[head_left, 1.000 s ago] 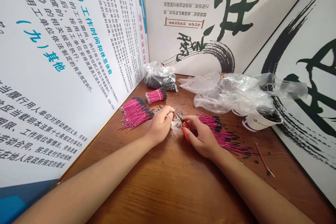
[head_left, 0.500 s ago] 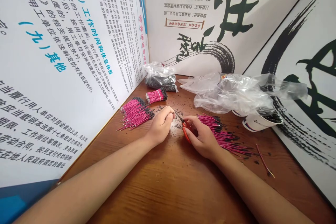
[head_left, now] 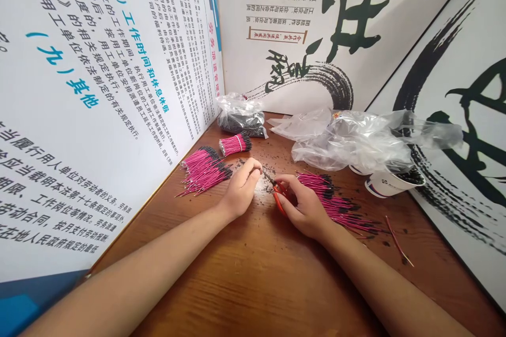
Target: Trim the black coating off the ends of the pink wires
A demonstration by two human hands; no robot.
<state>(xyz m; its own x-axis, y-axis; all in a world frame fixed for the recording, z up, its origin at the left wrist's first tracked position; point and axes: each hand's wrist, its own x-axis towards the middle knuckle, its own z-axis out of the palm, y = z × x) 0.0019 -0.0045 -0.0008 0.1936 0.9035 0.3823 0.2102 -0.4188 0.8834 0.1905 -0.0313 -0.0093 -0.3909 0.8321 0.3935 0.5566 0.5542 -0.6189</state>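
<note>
1. The step in hand looks like close snipping. The person's right hand (head_left: 305, 208) curls closed around a pair of orange-handled scissors (head_left: 279, 193), whose narrow dark blades point toward the left hand (head_left: 240, 188).
2. The left hand's thumb and forefinger are pressed together in a tight pinch just beside the blade tips. Whatever they hold is too thin to make out, though it is probably one pink wire.
3. The next move calls for keeping the pinched end steady and lined up with the blades.
4. Loose magenta wires with black ends (head_left: 204, 171) lie near the left hand, and a magenta bundle tied with a white band (head_left: 235, 144) sits beyond them. A larger spread of the same wires (head_left: 332, 202) lies under and past the right hand, on a brown wooden table (head_left: 245, 284) scattered with black crumbs (head_left: 247, 171).
5. The fingers hide the pinch point and the scissors' pivot, and the right hand covers most of the handles. The contents of a clear plastic bag (head_left: 240, 116) are dark and hard to identify, and crumpled clear plastic (head_left: 356, 139) partly hides a white paper cup (head_left: 391, 184).
</note>
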